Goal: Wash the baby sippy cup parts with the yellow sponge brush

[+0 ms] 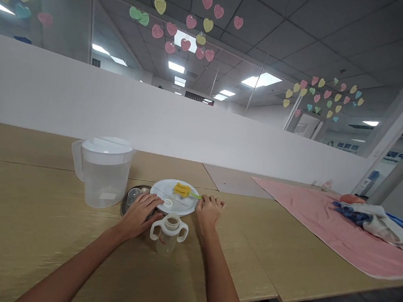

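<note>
One sponge brush (183, 191), green stem pinched in the right hand (210, 211), points leftward over the white plate (160, 185). Two-handled bottle (167, 241) stands upright on the tabletop (242, 247), nearer the left hand (141, 213): fingers extended, thumb apart.

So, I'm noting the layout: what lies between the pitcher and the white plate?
In the head view, a round metal-looking tray lies there, with a clear cup on it; the left hand partly hides the tray.

Dim indoor light, glaring ceiling lights (262, 80), soft shadows, darkened upper right corner
</note>
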A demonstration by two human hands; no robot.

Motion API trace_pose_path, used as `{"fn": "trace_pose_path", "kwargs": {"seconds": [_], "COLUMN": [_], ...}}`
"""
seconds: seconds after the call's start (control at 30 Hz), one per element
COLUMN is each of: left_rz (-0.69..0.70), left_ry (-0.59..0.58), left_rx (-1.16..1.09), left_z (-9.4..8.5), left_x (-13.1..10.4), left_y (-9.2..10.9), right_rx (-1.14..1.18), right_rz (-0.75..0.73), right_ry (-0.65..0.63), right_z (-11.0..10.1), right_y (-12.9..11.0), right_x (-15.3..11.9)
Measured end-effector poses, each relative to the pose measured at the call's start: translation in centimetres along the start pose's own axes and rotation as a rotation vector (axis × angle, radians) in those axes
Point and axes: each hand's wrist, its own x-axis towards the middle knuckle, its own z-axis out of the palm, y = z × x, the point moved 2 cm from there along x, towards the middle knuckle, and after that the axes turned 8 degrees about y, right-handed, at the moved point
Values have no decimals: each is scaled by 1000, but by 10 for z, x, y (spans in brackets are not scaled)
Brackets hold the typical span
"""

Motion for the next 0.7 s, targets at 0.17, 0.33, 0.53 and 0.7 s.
{"fn": "trace_pose_path", "kwargs": {"seconds": [0.17, 0.33, 0.53, 0.7], "left_rz": [-6, -167, -297, -298], "left_ry": [15, 93, -242, -344], "left_rx": [-31, -85, 70, 27], "left_z": [4, -1, 21, 52], "left_x": [-5, 11, 90, 126], "left_y": [-2, -1, 12, 23], "right_rx": [-23, 15, 106, 124], "right_rz": [-4, 83, 305, 380], "right_ry": [-78, -64, -59, -50], "right_z": [6, 4, 3, 5], "right_y": [-1, -1, 2, 9], "right_x": [-4, -3, -2, -5]}}
